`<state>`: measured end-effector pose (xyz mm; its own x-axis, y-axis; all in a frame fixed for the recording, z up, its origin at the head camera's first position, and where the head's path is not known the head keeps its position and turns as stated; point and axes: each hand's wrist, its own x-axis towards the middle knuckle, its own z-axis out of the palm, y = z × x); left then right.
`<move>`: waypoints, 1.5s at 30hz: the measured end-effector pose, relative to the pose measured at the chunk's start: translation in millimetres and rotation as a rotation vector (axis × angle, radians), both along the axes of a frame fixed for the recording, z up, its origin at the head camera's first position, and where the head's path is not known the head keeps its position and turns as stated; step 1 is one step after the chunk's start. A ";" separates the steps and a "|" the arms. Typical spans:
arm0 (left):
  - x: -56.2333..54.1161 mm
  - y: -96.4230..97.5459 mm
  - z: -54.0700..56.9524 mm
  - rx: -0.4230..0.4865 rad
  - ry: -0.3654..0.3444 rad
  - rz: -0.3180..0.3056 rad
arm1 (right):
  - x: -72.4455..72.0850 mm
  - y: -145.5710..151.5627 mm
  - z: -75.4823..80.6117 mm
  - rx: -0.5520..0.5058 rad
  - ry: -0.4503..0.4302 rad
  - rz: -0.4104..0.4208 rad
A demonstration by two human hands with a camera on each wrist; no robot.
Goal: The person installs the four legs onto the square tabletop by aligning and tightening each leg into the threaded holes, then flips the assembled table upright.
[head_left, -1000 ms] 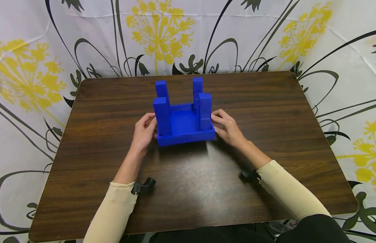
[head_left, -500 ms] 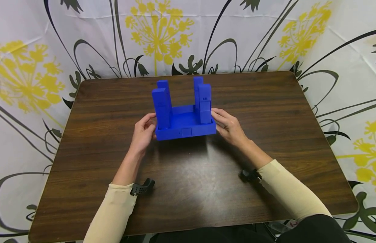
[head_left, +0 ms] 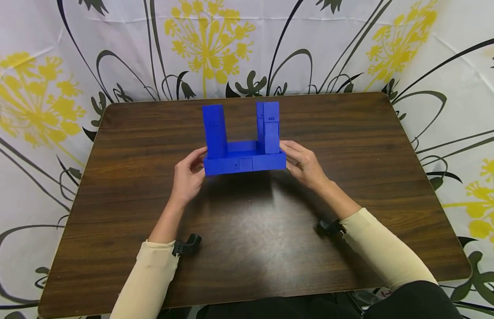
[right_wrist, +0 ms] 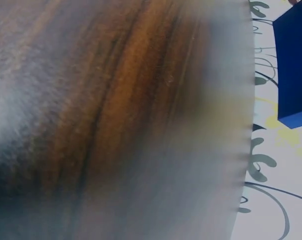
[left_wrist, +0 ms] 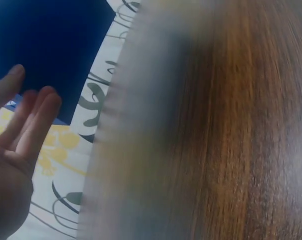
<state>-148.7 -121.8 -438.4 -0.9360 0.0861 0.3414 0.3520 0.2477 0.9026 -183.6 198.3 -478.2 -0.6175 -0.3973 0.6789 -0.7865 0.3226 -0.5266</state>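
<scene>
A blue block-built model (head_left: 245,164), a shallow rectangular tray with tall square posts at its corners, is held up over the middle of the table. Its near wall faces me, and the rear posts are partly hidden behind the front ones. On its left end my left hand (head_left: 187,177) holds the tray, thumb at the near side. My right hand (head_left: 304,164) grips the opposite end, its fingertips partly hidden. From below, the left wrist view shows the model's flat underside (left_wrist: 46,45) with several fingers against it. Only a corner of the blue model (right_wrist: 295,65) enters the right wrist view.
Beneath lies a dark brown wood-grain table (head_left: 247,248) with rounded corners; the model's shadow falls on it. A white curtain (head_left: 131,40) with yellow and grey flower prints hangs behind and beside the table. Black bands circle both wrists.
Both hands have tipped the model toward me and its near edge has risen. More of the near wall shows, and the rear posts have dropped behind the front ones.
</scene>
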 end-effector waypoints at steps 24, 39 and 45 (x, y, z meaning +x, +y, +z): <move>-1.2 1.3 2.8 0.049 0.159 -0.057 | 10.4 -9.6 46.4 -0.071 -0.227 0.064; -0.6 4.5 12.7 0.118 0.068 -0.058 | 12.6 -13.5 60.0 -0.134 -0.414 0.012; 0.5 5.3 18.4 0.132 0.032 -0.055 | 12.5 -15.0 60.5 -0.193 -0.460 0.003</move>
